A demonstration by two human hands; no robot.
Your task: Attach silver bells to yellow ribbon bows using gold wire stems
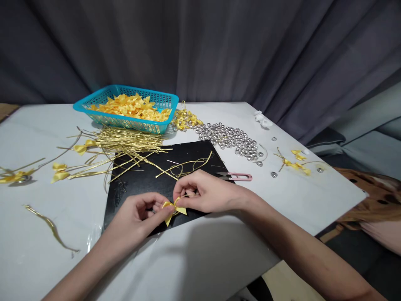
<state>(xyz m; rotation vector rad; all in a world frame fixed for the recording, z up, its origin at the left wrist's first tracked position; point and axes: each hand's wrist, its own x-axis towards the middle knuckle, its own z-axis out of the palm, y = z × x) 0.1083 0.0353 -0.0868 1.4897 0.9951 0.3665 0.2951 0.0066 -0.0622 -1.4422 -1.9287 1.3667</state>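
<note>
Over the near edge of a black mat (138, 184), both hands pinch one small yellow ribbon bow (174, 207). My left hand (140, 213) grips the bow's left side with fingers closed. My right hand (203, 193) is closed on its right side and on a thin gold wire tie that runs through the bow. Loose gold wire ties (184, 166) lie curled on the mat just behind the hands.
A teal basket (156, 125) of yellow bows stands at the back. A heap of gold ties (125, 144) lies before it, silver beads (232, 140) to the right, pink-handled snips (238, 176) beside the mat. Finished bows (59, 171) lie at left and right (294, 163).
</note>
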